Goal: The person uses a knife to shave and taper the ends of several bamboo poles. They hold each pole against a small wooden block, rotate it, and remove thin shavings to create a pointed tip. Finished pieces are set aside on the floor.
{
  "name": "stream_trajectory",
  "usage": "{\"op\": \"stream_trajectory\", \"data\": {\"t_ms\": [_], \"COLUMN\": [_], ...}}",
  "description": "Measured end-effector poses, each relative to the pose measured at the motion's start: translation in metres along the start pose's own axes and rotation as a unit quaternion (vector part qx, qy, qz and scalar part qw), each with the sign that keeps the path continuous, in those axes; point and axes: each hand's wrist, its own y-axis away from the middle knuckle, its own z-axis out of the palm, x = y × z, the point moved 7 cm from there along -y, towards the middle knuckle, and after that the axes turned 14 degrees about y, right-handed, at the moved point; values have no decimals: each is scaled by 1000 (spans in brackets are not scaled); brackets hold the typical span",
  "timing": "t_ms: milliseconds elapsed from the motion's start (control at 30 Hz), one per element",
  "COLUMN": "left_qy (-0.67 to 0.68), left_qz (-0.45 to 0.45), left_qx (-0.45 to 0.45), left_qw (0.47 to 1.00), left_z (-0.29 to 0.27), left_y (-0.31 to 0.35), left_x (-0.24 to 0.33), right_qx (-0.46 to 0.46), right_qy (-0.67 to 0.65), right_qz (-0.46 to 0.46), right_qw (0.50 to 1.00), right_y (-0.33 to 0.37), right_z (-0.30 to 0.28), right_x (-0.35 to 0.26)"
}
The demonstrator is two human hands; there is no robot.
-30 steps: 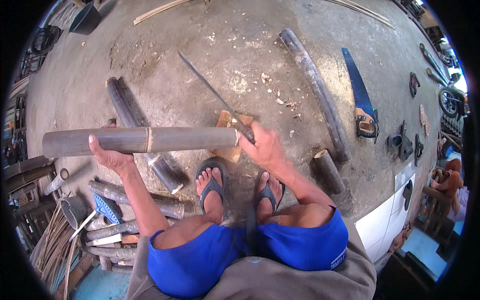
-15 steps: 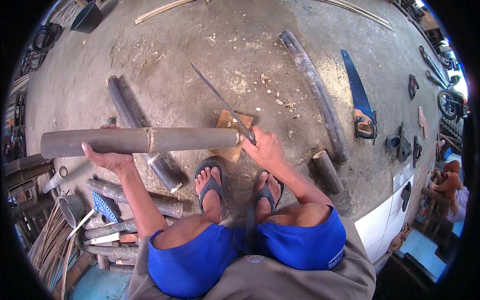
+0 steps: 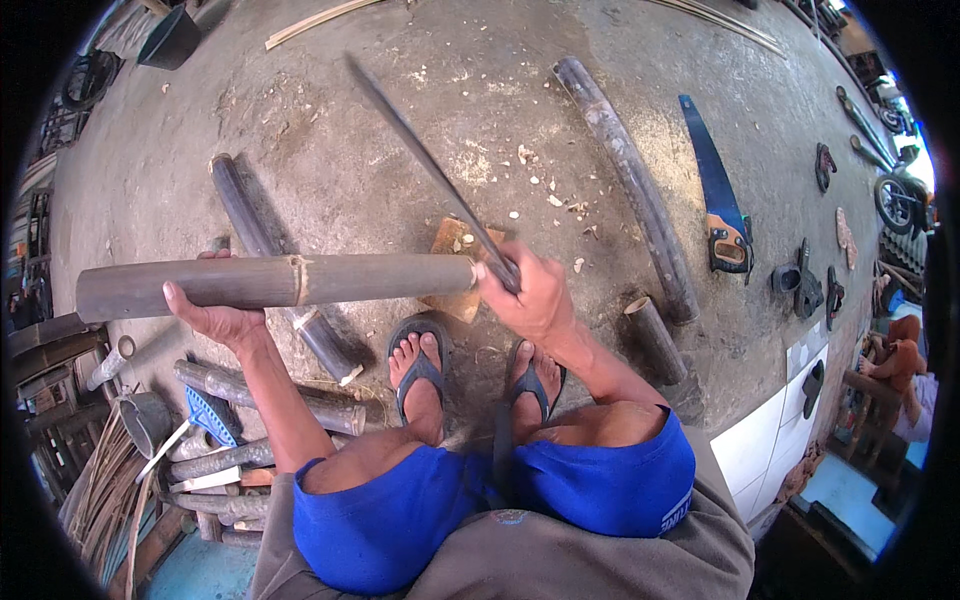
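Observation:
A thick brown bamboo piece (image 3: 220, 283) lies level across my front, with a pale ring at its node. My left hand (image 3: 222, 318) supports it from below near its left part, thumb on the near side and fingers behind. My right hand (image 3: 530, 295) is closed round the handle of a long-bladed machete (image 3: 425, 155). The blade points up and to the left, away from me, above the bamboo's right end. My right fingers are at that end; whether they touch it I cannot tell. Beneath sits a wooden block (image 3: 458, 305) on the floor.
On the concrete floor lie bamboo lengths (image 3: 640, 190), a short bamboo piece (image 3: 655, 340) and a handsaw (image 3: 715, 180). Another bamboo pole (image 3: 245, 210) is under the held one. Pale chips are scattered ahead. More poles and a blue brush (image 3: 212, 415) lie at left; another person (image 3: 895, 375) sits far right.
The machete blade has lifted and now looks longer and nearer, tilted further up. My right hand has turned and risen slightly. My left hand and the bamboo have barely moved.

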Motion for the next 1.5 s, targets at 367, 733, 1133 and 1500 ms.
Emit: {"op": "stream_trajectory", "data": {"t_ms": [367, 733, 1133, 1500], "left_qy": [40, 9, 52, 4], "left_qz": [-17, -5, -24, -14], "left_qx": [-23, 11, -30, 15], "left_qw": [999, 1000, 998, 1000], "left_z": [12, 8, 13, -4], "left_y": [2, 5, 5, -12], "left_x": [-1, -5, -9, -3], "right_qx": [-111, -30, -87, -25], "right_qy": [105, 149, 126, -21], "right_qz": [84, 29, 72, 15], "right_qw": [985, 988, 986, 999], "right_y": [29, 31, 29, 10], "right_z": [92, 74, 66, 0], "right_x": [111, 108, 96, 16]}}
